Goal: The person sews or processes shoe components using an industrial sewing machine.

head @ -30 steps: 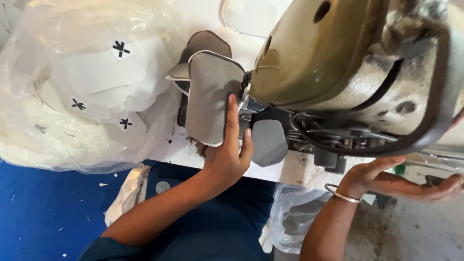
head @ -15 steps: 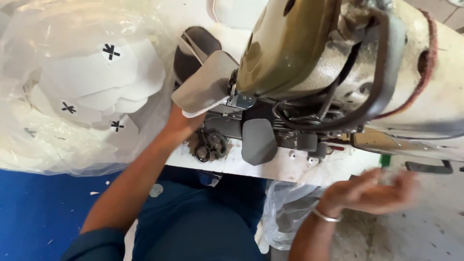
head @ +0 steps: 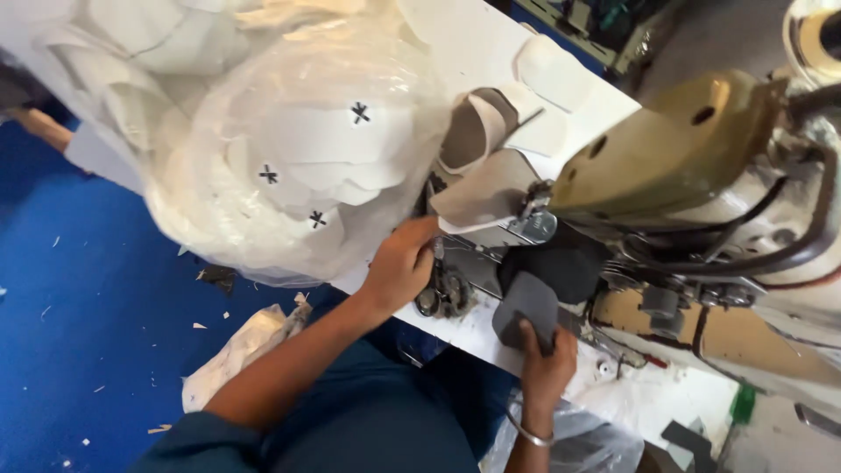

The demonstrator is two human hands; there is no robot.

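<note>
The view has swung since half a second ago: the big plastic bag of white pieces (head: 289, 166) now fills the top left, at about ten o'clock, and more of the blue floor (head: 96, 298) shows at eight o'clock. A crumpled white bag (head: 241, 350) lies on the floor by the person's arm.

The left hand (head: 399, 267) sat lower under the machine before. Now it is up at the edge of the white table (head: 473, 39), just below a tan flat piece (head: 486, 188) that lies under the head of the sewing machine (head: 692, 166). The fingers are curled in close, but I cannot tell if they grip anything. The forearm comes up from seven o'clock, from a dark blue sleeve.

The right hand (head: 547, 363) was open and empty out at four o'clock, away from the machine. Now it has come in and grasps a small grey piece (head: 526, 307). The grey piece sits right above the hand, at twelve o'clock from it, with the fingertips on its lower edge. It is just under the dark middle part of the machine. The wrist points straight up from six o'clock and wears a thin silver bangle (head: 530, 434). A clear plastic bag (head: 596, 442) sits beside that wrist.
</note>
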